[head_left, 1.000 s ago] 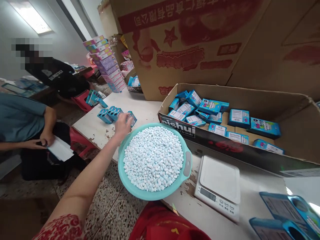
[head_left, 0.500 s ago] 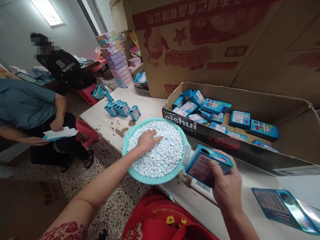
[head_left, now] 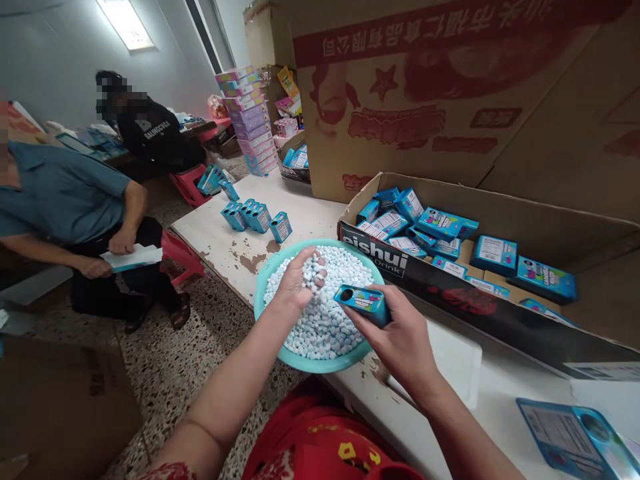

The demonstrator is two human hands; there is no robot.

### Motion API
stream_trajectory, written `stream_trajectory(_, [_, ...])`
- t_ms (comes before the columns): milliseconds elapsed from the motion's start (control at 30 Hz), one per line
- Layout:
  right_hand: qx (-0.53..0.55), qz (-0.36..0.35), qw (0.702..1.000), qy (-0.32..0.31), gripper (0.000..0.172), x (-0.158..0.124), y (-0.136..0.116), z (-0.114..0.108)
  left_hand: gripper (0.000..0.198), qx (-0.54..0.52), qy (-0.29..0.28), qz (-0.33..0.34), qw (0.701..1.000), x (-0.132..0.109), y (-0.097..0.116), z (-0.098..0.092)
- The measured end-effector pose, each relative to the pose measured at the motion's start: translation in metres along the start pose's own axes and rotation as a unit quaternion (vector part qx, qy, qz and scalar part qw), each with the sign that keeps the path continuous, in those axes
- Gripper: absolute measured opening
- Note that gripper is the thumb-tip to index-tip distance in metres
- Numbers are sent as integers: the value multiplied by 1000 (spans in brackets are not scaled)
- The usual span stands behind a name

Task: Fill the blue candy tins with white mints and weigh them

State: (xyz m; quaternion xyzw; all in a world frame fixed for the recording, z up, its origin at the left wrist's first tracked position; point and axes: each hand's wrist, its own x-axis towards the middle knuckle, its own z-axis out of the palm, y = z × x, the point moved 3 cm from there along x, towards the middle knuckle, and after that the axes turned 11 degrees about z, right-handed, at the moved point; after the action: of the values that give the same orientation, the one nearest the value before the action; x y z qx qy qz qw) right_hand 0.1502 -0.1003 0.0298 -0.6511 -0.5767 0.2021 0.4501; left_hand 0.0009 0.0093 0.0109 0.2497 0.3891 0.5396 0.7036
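Observation:
A turquoise basin (head_left: 260, 313) at the table's edge is full of small white and pale blue candies (head_left: 325, 333). My left hand (head_left: 300, 277), palm turned up, is cupped round a small heap of these candies above the basin. In my right hand (head_left: 400, 327) is a blue candy box (head_left: 367, 303), held over the basin's right side. Its top faces up and shows a dark round hole at the left end. The box is close to my left fingers but apart from them.
Behind the basin several blue boxes (head_left: 250, 217) stand on the white table (head_left: 215, 230). A long carton (head_left: 430, 293) of blue boxes lies to the right. A flat box blank (head_left: 565, 427) is at the lower right. A seated person (head_left: 75, 200) at left handles a blue-and-white piece.
My left hand has lifted out of the candies, turned up and now holds a handful. My right hand has brought the box leftward over the basin and turned its top upward.

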Motion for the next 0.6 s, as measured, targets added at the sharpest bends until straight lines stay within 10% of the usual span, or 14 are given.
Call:
stream_trajectory(267, [-118, -39, 992, -28, 26, 11, -13, 29, 29, 13, -18, 164, 986, -15, 9, 25])
stream_trajectory(600, [-95, 1, 994, -54, 23, 14, -7, 25, 37, 33, -35, 159, 986, -11, 5, 30])
